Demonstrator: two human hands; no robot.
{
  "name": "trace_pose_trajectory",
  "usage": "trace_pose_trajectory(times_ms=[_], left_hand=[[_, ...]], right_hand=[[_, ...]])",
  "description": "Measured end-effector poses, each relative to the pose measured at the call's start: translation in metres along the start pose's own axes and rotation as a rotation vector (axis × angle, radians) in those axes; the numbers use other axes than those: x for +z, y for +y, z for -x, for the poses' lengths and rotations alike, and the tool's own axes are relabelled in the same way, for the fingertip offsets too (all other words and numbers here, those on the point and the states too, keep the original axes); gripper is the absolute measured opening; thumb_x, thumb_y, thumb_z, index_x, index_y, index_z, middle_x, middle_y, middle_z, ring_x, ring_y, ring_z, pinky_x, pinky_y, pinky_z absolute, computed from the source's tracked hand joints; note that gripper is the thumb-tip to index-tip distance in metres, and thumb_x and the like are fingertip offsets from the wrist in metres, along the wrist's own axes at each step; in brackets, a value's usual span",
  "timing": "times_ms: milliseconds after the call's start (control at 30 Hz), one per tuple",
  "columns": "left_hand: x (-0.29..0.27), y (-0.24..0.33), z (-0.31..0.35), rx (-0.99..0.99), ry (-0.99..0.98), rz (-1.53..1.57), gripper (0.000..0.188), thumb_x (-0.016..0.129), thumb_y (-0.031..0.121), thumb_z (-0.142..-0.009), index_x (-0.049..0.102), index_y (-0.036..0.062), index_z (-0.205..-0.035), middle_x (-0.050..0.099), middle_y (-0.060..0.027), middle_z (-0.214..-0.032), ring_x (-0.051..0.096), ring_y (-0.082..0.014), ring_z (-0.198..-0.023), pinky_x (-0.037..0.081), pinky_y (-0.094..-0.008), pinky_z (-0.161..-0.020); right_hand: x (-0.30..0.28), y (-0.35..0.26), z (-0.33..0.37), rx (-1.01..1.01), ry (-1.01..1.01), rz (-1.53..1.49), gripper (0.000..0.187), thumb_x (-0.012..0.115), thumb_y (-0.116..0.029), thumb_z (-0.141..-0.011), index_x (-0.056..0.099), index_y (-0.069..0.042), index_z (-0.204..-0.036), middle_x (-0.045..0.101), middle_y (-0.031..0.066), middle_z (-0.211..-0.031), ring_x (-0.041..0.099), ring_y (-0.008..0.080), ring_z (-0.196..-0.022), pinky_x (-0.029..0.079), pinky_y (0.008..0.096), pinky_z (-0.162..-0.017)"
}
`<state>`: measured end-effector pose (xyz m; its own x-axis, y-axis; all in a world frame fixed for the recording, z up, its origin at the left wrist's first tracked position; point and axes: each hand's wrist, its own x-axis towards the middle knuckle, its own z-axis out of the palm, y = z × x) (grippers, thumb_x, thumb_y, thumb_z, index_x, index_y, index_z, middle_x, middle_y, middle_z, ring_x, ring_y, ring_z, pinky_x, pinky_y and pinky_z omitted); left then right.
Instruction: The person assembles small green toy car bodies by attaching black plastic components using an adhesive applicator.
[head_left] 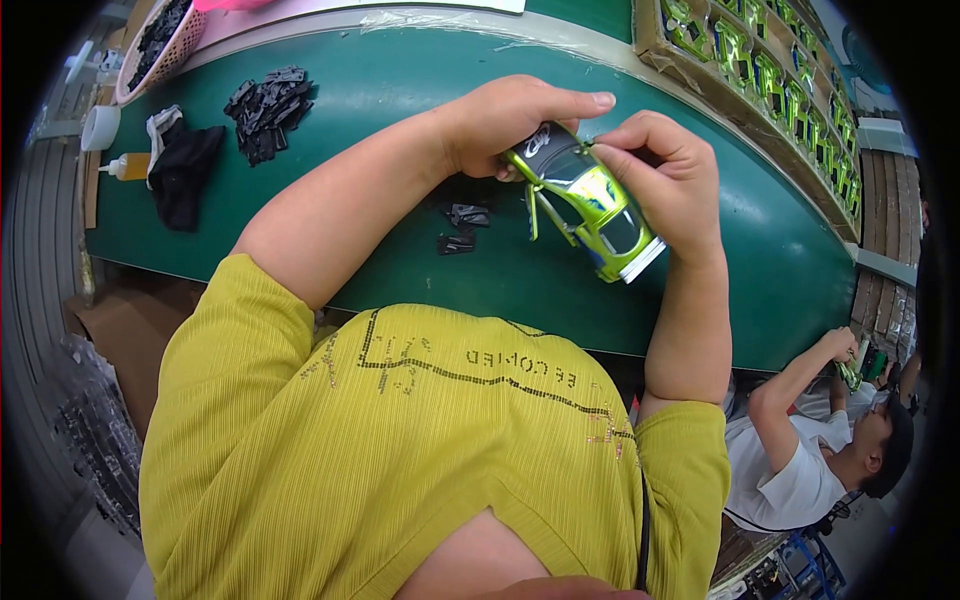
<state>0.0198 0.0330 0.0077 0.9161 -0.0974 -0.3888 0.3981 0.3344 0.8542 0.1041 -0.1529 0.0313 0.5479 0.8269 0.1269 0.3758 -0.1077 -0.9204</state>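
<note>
Mid-assembly on a green toy car body (590,200), held up just above the green worktop (400,80) between both hands. Left hand (510,120) wrapped over the dark rear end, thumb stretched along the top, grip pressed closed on the shell. Right hand (665,175) curled over the roof and far side, fingertips (612,150) pinched together at the car's upper edge, seemingly seating or pressing a small piece there; the piece itself too small to make out. Judged as a fitting step, under way rather than finished. Next move likely calling for a firm hold from the left hand while the right presses squarely, without twisting the thin green struts hanging from the body. Two small black parts (460,228) lying on the worktop just below the car, near at hand. Further off to the left, a heap of black parts (265,110), a black cloth (185,170) and a small squeeze bottle (125,165). Along the right rim, a cardboard tray of green cars (770,80). Another person (810,450) at work at lower right.
</note>
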Motion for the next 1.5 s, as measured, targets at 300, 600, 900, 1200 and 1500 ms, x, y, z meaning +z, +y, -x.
trace_pose_trajectory(times_ms=[300, 600, 900, 1200, 1500], left_hand=[[0.003, 0.006, 0.002, 0.157, 0.147, 0.044, 0.027, 0.063, 0.032, -0.089, 0.061, 0.0058, -0.085, 0.06, -0.0015, -0.065, 0.055, -0.008, -0.045, 0.038, -0.0224, -0.034], [0.002, -0.002, -0.003, 0.359, 0.246, 0.259, 0.03, 0.061, 0.034, -0.089, 0.061, 0.0059, -0.081, 0.059, -0.0017, -0.06, 0.052, -0.0085, -0.041, 0.033, -0.0229, -0.032], [0.004, -0.001, -0.002, 0.383, 0.28, 0.043, 0.038, 0.061, 0.037, -0.09, 0.061, 0.0051, -0.069, 0.054, 0.0007, -0.056, 0.048, -0.006, -0.042, 0.036, -0.0221, -0.034], [0.007, 0.001, -0.003, 0.342, 0.265, -0.088, 0.039, 0.057, 0.037, -0.094, 0.058, 0.0079, -0.068, 0.053, 0.0032, -0.059, 0.046, -0.004, -0.047, 0.035, -0.0214, -0.041], [-0.006, -0.004, -0.003, 0.479, 0.34, -0.048, 0.041, 0.059, 0.032, -0.093, 0.053, 0.0074, -0.06, 0.047, 0.0037, -0.058, 0.041, -0.005, -0.053, 0.033, -0.0243, -0.047]], right_hand=[[-0.017, -0.019, 0.005, -0.32, 0.173, 0.314, 0.057, 0.081, -0.02, -0.067, 0.059, -0.003, -0.117, 0.058, 0.0133, -0.123, 0.054, 0.0264, -0.114, 0.042, 0.038, -0.097], [0.02, -0.035, 0.011, -0.498, 0.239, 0.734, 0.037, 0.083, -0.019, -0.056, 0.062, -0.009, -0.085, 0.053, 0.012, -0.128, 0.045, 0.0372, -0.123, 0.037, 0.0481, -0.098], [0.025, -0.031, 0.01, -0.405, 0.234, 0.823, 0.049, 0.082, -0.02, -0.06, 0.061, -0.01, -0.103, 0.05, 0.0114, -0.133, 0.042, 0.0338, -0.128, 0.029, 0.0539, -0.104], [0.021, -0.018, 0.003, -0.275, 0.12, 0.842, 0.068, 0.081, -0.023, -0.06, 0.054, -0.005, -0.12, 0.058, 0.0117, -0.111, 0.055, 0.0298, -0.106, 0.031, 0.0582, -0.104], [-0.003, -0.018, 0.0, -0.229, 0.224, 0.511, 0.047, 0.078, -0.02, -0.075, 0.059, -0.002, -0.113, 0.063, 0.009, -0.097, 0.06, 0.0212, -0.088, 0.047, 0.0315, -0.08]])
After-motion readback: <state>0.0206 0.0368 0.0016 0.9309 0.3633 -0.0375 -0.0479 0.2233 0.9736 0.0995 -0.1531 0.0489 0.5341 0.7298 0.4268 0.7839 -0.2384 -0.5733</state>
